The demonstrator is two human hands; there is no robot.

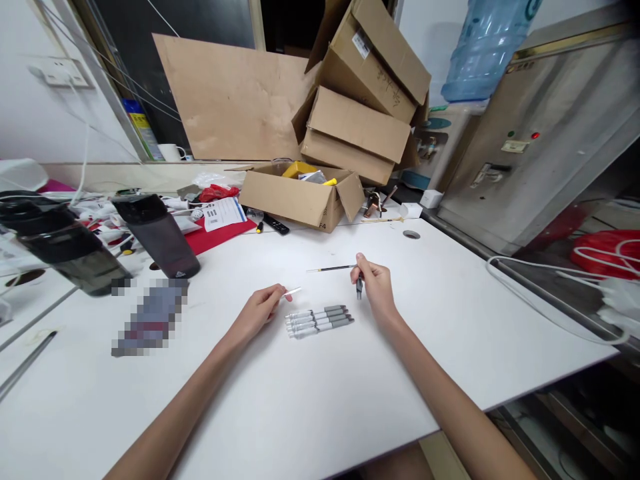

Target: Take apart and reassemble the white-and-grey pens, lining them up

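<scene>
My left hand [264,305] is closed in a pinch on a thin white pen barrel [293,292], which points to the right. In my right hand [376,283] are two parts: a slim dark ink refill [333,269], pointing left with a pale end, and a short dark grey pen grip [359,288] hanging downward from the fingers. The barrel and the refill are apart. Just below and between my hands, several white click pens [320,320] with grey grips lie side by side on the white table [310,387].
Two dark bottles [157,237] stand at the left beside a blurred-out flat object [153,317]. An open cardboard box [290,197] sits at the back, with larger boxes [355,133] stacked behind it. A cable hole [411,235] lies at the back right, near a metal cabinet [540,147].
</scene>
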